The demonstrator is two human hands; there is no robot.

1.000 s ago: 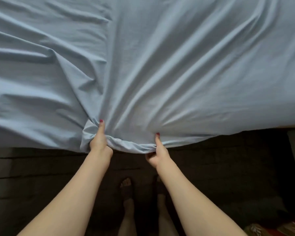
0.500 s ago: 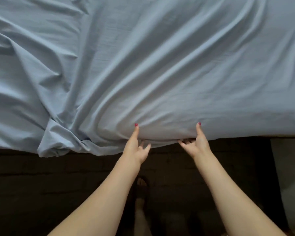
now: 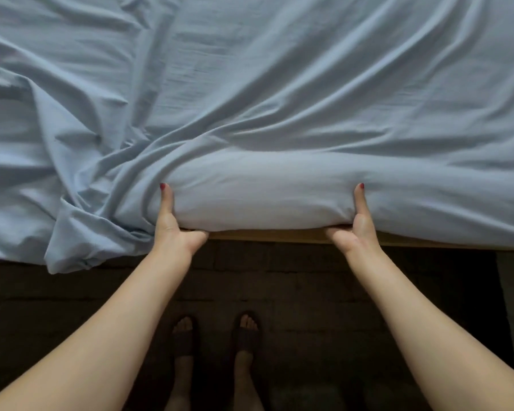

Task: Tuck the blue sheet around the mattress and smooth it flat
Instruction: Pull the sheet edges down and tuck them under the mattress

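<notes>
My left hand point(image 3: 172, 232) and right hand point(image 3: 357, 229) clamp the mattress edge through the pale blue cotton sheet point(image 3: 264, 120), thumbs on top, fingers underneath; the loose bunch hangs beyond my left.

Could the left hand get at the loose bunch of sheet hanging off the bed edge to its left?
Probably yes. The left hand grips the mattress edge right beside the hanging bunch of the blue sheet. Nothing lies between them, but the hand must first let go.
</notes>
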